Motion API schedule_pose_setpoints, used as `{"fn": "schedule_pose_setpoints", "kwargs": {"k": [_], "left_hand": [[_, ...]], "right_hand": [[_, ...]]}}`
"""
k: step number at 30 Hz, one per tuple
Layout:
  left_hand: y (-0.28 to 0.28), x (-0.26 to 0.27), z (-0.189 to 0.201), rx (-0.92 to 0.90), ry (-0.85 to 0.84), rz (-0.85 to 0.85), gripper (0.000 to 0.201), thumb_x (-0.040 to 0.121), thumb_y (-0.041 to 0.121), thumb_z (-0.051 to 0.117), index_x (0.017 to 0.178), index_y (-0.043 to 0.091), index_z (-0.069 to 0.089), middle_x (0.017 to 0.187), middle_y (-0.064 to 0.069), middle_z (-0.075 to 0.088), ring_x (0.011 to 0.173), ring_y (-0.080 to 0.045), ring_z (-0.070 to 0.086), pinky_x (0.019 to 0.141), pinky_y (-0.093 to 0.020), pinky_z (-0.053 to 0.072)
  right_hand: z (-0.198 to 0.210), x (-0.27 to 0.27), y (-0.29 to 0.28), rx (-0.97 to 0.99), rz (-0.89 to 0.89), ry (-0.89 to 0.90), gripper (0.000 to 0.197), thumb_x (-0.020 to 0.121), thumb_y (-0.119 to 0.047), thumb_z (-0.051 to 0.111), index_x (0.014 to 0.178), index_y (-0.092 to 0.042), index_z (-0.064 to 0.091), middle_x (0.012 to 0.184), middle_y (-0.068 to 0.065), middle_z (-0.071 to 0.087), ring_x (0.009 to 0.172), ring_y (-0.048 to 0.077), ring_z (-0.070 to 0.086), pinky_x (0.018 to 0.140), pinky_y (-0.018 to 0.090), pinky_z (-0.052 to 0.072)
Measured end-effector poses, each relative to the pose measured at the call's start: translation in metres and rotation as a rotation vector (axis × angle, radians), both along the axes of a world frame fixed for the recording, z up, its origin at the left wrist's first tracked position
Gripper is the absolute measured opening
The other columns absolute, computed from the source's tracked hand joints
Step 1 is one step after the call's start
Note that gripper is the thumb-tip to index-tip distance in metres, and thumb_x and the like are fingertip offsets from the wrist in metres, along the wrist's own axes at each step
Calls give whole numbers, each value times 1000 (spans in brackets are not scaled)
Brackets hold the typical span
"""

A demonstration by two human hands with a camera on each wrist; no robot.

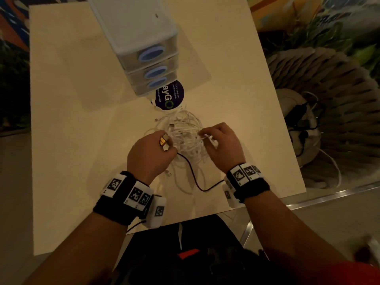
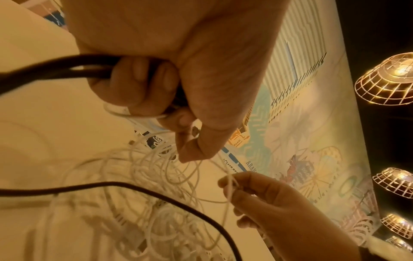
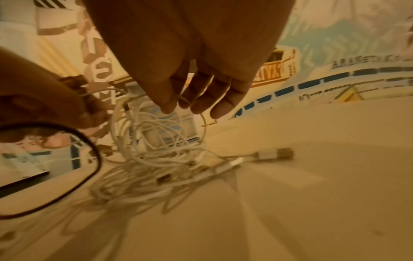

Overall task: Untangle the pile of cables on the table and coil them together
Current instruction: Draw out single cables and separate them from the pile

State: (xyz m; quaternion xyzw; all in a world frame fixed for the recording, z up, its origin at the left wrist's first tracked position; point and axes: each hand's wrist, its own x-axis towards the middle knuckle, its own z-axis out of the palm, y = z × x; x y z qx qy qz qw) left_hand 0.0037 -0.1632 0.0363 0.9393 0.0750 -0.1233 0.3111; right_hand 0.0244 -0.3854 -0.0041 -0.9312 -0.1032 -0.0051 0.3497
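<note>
A tangled pile of white cables [image 1: 185,134] lies mid-table, with a dark cable [image 1: 193,177] looping out of it toward me. My left hand [image 1: 166,145] is at the pile's left side, fingers curled round the dark cable [image 2: 67,70] and a white plug [image 1: 163,140], while thumb and forefinger pinch a white strand [image 2: 194,169]. At the pile's right side my right hand [image 1: 203,134] pinches a thin white strand [image 3: 202,123] lifted off the pile [image 3: 156,155]. A USB plug [image 3: 283,152] lies on the table to the right of the tangle.
A white drawer unit [image 1: 144,42] with round blue handles stands just behind the pile, over a round dark sticker [image 1: 169,97]. The table's right edge [image 1: 287,140] runs close to my right hand. Beyond it sits a grey ribbed seat [image 1: 339,124] with black cords.
</note>
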Motion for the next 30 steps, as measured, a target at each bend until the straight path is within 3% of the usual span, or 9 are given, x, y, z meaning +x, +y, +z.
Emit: {"fn": "schedule_pose_setpoints", "kwargs": {"k": [3,6,10,12,14,17,22,26,30], "left_hand": [[3,-3,-2,-1,8,22,12,89,35,64,81,30,58,64,9,52,66,-19,53,58,-31,35],[10,-5,0,-45,-2,45,13,90,34,65,79,29,59,59,5,50,60,-15,51,55,-30,33],[21,-8,10,-144,-30,35,18,91,47,68,83,32,62,60,2,51,56,-13,49,54,-29,36],[28,-8,12,-194,-49,60,25,90,57,67,82,33,65,61,4,54,58,-11,51,56,-29,40],[34,-6,11,-222,-56,89,39,88,67,62,77,31,69,60,8,57,59,-9,54,60,-33,45],[38,-4,9,-227,13,141,53,84,77,54,65,31,73,57,9,58,61,-8,58,67,-38,48],[46,-6,-2,-194,110,62,49,78,74,59,56,32,70,52,9,54,55,-7,55,60,-31,41],[49,-7,-4,-215,133,-42,39,82,51,79,54,29,61,48,14,50,53,-4,50,52,-16,32],[49,-8,-1,-203,155,-72,26,80,50,81,69,28,72,57,9,60,53,-7,53,51,-20,37]], "right_hand": [[-4,8,-17,-45,-157,44,17,93,-36,67,106,-27,74,106,5,55,91,23,61,79,40,54],[1,18,-24,-55,-208,203,28,99,-46,55,108,-25,70,98,1,59,81,18,62,74,38,54],[9,25,-26,31,-168,220,14,98,-28,60,102,-24,72,90,-8,71,83,11,66,75,32,54],[8,28,-28,112,-142,237,24,89,-15,58,100,-28,74,93,-11,74,88,6,68,78,34,58],[6,33,-31,217,-164,335,31,82,-15,51,93,-27,76,90,-8,76,89,11,71,81,41,59],[4,41,-32,427,-321,521,30,92,-32,53,77,-15,73,75,6,74,77,29,73,79,56,59],[-8,54,-29,116,-231,571,38,89,-44,70,75,-19,45,68,2,68,69,24,72,69,49,61],[-3,68,-18,41,-175,616,40,81,-55,76,101,-26,56,82,-2,74,67,17,72,66,37,60],[3,81,-10,-80,-105,624,24,84,-38,78,98,-25,65,82,-3,73,68,16,71,67,38,62]]}}
